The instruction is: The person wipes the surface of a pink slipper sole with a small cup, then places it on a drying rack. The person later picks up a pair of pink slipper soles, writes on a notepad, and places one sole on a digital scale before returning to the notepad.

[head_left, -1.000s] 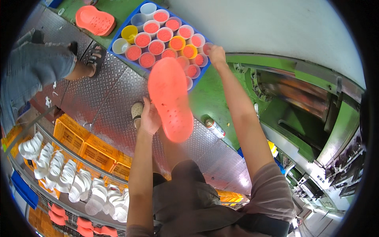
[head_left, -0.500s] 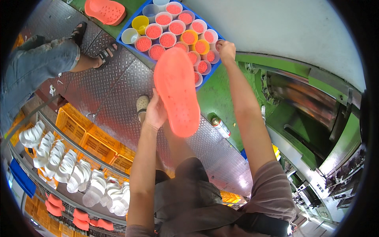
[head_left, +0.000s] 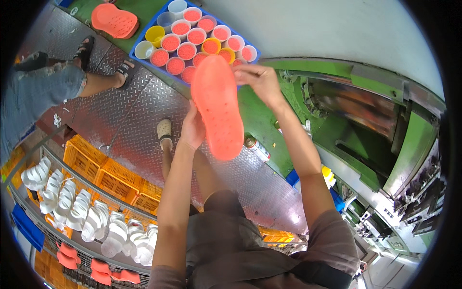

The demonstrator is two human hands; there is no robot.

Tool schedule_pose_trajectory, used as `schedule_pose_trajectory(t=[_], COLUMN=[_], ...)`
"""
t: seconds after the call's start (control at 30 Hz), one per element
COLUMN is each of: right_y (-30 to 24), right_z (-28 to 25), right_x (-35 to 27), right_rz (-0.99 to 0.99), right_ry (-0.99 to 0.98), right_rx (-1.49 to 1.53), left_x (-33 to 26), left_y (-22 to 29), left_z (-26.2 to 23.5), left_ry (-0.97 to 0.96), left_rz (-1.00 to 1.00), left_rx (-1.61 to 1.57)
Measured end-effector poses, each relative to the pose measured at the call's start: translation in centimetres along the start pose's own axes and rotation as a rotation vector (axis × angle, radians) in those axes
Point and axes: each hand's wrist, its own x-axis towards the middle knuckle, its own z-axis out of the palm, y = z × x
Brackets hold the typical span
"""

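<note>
My left hand grips a coral clog by its left edge, the toe pointing away from me. A smooth foot-shaped face with small dots is turned up, so the other side is hidden. Close to the clog's upper right edge is my right hand, its fingers bent and drawn together. The clog's rim partly covers the fingertips; whether anything is pinched there cannot be made out. Behind the clog lies a blue tray of cups, many holding coral pellets.
Another coral clog lies at the far left. A person's legs are nearby. White shoe-shaped pieces line a rack at lower left, beside orange crates. A spray can and green machine are at right.
My right hand has come from the tray's right edge leftward and nearer, to the clog's upper right edge. The left hand keeps its hold; the view has shifted slightly.
</note>
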Motion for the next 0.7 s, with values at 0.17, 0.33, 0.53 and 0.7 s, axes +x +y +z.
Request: schedule_pose_trajectory(t=[0.17, 0.33, 0.53, 0.7], right_y=[-4.4, -5.5, -5.2, 2.1], right_z=[2.0, 2.9, 2.3, 2.2], right_x=[-4.9, -7.7, -12.1, -8.5], right_rz=[-0.122, -0.185, -0.34, -0.235], right_ry=[0.02, 0.099, 0.369, 0.563], right_rx=[-0.353, -0.379, -0.38, -0.554], left_x=[-0.1, -1.6, -3.5, -6.9], left_y=[-0.8, -0.6, -1.2, -0.7], left_z=[1.3, 2.3, 1.9, -2.5], left_ry=[-0.008, -0.034, -0.06, 0.008], left_rz=[-0.047, -0.087, -0.154, -0.178], left_rx=[0.029, 0.045, 0.078, 0.107])
